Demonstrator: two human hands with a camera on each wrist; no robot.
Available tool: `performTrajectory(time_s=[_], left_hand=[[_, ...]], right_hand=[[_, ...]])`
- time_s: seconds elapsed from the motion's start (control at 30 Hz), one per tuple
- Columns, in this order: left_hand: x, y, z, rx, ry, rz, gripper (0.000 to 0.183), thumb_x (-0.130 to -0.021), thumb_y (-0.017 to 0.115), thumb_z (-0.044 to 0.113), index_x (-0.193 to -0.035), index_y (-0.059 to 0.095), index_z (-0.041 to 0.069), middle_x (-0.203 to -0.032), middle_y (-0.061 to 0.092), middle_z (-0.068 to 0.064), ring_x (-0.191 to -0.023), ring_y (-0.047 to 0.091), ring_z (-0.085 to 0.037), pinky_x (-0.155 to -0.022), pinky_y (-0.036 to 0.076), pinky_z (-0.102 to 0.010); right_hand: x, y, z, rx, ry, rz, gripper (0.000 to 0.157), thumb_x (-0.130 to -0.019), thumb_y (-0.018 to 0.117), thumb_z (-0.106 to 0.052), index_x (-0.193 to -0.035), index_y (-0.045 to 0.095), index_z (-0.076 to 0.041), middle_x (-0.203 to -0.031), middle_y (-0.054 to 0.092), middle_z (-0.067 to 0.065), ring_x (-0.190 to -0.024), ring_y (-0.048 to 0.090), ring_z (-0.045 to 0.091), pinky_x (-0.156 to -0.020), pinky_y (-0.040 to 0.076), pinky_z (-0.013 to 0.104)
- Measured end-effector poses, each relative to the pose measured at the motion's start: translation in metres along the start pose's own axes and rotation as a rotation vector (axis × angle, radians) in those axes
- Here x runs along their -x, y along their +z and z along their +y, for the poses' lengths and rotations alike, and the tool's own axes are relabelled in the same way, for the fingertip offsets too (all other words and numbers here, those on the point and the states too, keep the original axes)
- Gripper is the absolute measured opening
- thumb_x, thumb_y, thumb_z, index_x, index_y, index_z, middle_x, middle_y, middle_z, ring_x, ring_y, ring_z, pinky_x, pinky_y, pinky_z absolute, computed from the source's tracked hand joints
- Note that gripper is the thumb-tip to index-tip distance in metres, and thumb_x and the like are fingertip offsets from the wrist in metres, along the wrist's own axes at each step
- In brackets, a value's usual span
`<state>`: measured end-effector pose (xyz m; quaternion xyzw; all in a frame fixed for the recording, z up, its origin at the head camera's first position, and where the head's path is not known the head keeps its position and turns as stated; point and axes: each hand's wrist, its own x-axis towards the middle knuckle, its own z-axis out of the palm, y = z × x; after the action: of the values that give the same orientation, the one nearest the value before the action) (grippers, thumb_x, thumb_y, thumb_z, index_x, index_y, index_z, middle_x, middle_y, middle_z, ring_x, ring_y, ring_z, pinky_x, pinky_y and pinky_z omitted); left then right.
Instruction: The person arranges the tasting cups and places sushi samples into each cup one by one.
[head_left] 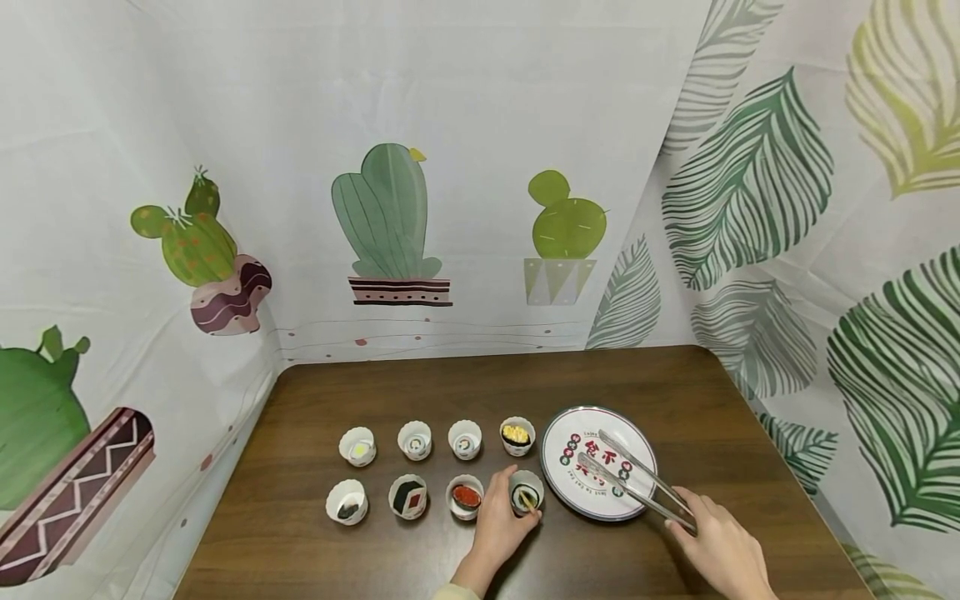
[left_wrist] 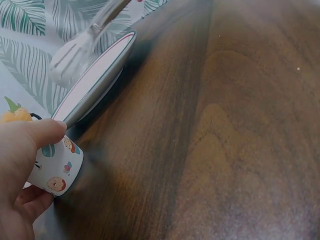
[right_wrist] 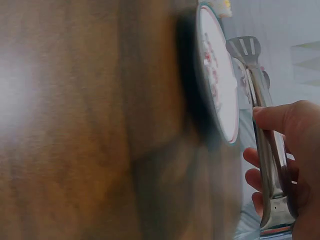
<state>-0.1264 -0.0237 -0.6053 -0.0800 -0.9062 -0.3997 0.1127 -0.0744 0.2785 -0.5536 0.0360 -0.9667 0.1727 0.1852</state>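
My left hand holds a small white patterned cup at the near right end of two rows, thumb on one side and fingers on the other. Inside the cup lies a dark-rimmed sushi roll with a yellow strip. Metal tongs are in my right hand, their arms spread apart. The tong tips hang over a round white plate with red and green print and a dark rim; nothing lies between them. In the right wrist view, the thumb and fingers wrap the tongs' handles.
Several similar cups stand left of the plate, holding sushi pieces: yellow-topped, red-topped, and a dark-wrapped one. Smaller items sit in the others. Printed cloth hangs behind the brown wooden table.
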Motion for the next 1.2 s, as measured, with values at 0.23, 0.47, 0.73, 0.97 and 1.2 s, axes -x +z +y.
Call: performTrajectory(time_s=[0.23,0.47,0.73,0.97,1.2], left_hand=[[0.001,0.001,-0.002,-0.01,0.006,0.01,0.075,-0.057,0.081,0.019,-0.124,0.05,0.006,-0.108,0.058,-0.003,-0.1,0.058,-0.021,-0.084,0.047,-0.036],[0.001,0.0,0.0,-0.004,-0.012,-0.009,0.075,-0.058,0.081,0.018,-0.125,0.049,0.006,-0.108,0.057,-0.004,-0.1,0.057,-0.021,-0.085,0.047,-0.037],[0.0,-0.002,0.001,0.008,-0.022,-0.029,0.077,-0.058,0.081,0.017,-0.127,0.048,0.005,-0.11,0.057,-0.004,-0.102,0.056,-0.021,-0.087,0.046,-0.037],[0.0,-0.003,0.002,0.03,-0.015,-0.028,0.08,-0.057,0.082,0.016,-0.128,0.046,0.004,-0.115,0.056,-0.005,-0.104,0.055,-0.021,-0.088,0.046,-0.037],[0.0,-0.004,0.004,0.038,0.013,-0.028,0.084,-0.057,0.083,0.017,-0.131,0.045,0.004,-0.125,0.052,-0.007,-0.113,0.052,-0.022,-0.094,0.043,-0.038]], right_hand=[[0.007,0.01,0.006,-0.024,0.042,-0.025,0.049,-0.068,0.076,-0.021,-0.112,0.059,-0.011,-0.089,0.064,0.011,-0.077,0.061,0.034,-0.051,0.044,0.049],[0.01,0.017,0.01,-0.024,0.071,-0.032,0.049,-0.068,0.077,-0.021,-0.113,0.059,-0.011,-0.088,0.063,0.011,-0.074,0.061,0.033,-0.051,0.043,0.049],[0.012,0.02,0.013,-0.012,0.103,-0.072,0.049,-0.069,0.076,-0.023,-0.114,0.058,-0.011,-0.087,0.062,0.009,-0.075,0.06,0.032,-0.052,0.044,0.048],[0.015,0.025,0.016,-0.007,0.092,-0.06,0.05,-0.068,0.076,-0.023,-0.113,0.059,-0.01,-0.086,0.062,0.008,-0.074,0.06,0.032,-0.052,0.044,0.048],[0.016,0.029,0.018,0.015,0.064,-0.054,0.05,-0.067,0.077,-0.023,-0.112,0.059,-0.009,-0.084,0.062,0.008,-0.069,0.058,0.029,-0.052,0.043,0.043]])
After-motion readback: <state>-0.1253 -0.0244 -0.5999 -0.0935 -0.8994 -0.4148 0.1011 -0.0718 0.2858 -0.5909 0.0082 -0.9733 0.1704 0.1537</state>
